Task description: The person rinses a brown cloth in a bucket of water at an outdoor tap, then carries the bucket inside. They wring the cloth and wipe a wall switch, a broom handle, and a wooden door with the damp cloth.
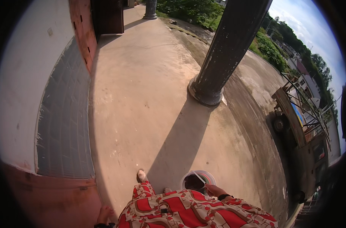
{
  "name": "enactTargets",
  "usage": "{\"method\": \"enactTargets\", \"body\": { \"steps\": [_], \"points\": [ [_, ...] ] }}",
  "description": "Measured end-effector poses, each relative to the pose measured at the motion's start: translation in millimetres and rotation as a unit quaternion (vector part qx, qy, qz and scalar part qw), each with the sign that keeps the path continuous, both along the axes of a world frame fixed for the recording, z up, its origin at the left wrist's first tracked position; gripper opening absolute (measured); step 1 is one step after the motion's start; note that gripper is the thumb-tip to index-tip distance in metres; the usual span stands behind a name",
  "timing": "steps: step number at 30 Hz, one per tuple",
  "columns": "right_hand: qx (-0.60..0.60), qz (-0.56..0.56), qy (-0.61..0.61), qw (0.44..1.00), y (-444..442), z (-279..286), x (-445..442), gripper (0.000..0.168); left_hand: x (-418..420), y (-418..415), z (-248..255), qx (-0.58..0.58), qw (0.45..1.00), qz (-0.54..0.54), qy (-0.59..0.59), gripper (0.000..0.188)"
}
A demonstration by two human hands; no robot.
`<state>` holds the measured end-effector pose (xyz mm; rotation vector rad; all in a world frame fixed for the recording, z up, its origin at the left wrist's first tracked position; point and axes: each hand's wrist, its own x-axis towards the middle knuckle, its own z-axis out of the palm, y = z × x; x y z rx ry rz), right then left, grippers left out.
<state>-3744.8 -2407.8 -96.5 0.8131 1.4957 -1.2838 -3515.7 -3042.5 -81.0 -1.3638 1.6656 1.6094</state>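
At my right side, a white plastic bucket point(212, 177) hangs by its pale handle point(200, 176) from my right hand point(213, 189), which is shut around the handle. Inside the bucket is dark content point(193, 182) that I cannot make out. My left hand point(105, 213) hangs low at the bottom left, near the reddish door point(53, 196), and nothing is seen in it. How far its fingers are curled is not clear. Dark bands circle both wrists. Red and beige patterned clothing point(178, 208) fills the bottom of the view, with one shoe point(142, 175) in front.
A sunlit concrete walkway point(133, 99) runs ahead. Along the left stands a white wall point(27, 85) with grey tiles point(66, 119) and an opened dark door point(113, 17). A thick dark column point(218, 65) rises at the right. Beyond the walkway's edge a truck point(298, 122) is parked.
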Motion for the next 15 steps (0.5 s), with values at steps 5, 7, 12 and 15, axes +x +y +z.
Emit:
{"method": "enactTargets", "body": {
  "steps": [5,7,12,15],
  "points": [
    [0.015,-0.009,0.005,1.0,-70.7,6.4,-129.4,0.037,-123.7,-93.7,-30.2,0.058,0.996,0.049,-0.053,0.021],
    [0.03,0.013,0.021,0.999,-89.0,16.9,-183.9,0.037,-189.8,-130.4,-63.8,0.119,0.989,0.08,-0.02,0.026],
    [0.092,0.029,0.061,0.993,-142.9,18.7,-309.1,0.033,-414.0,-195.4,-1.4,-0.041,0.993,-0.013,0.111,0.036],
    [0.071,-0.01,0.064,0.995,-195.2,54.6,-384.4,0.029,-548.7,-226.3,35.8,-0.077,0.98,-0.062,0.172,0.034]
  ]
}}
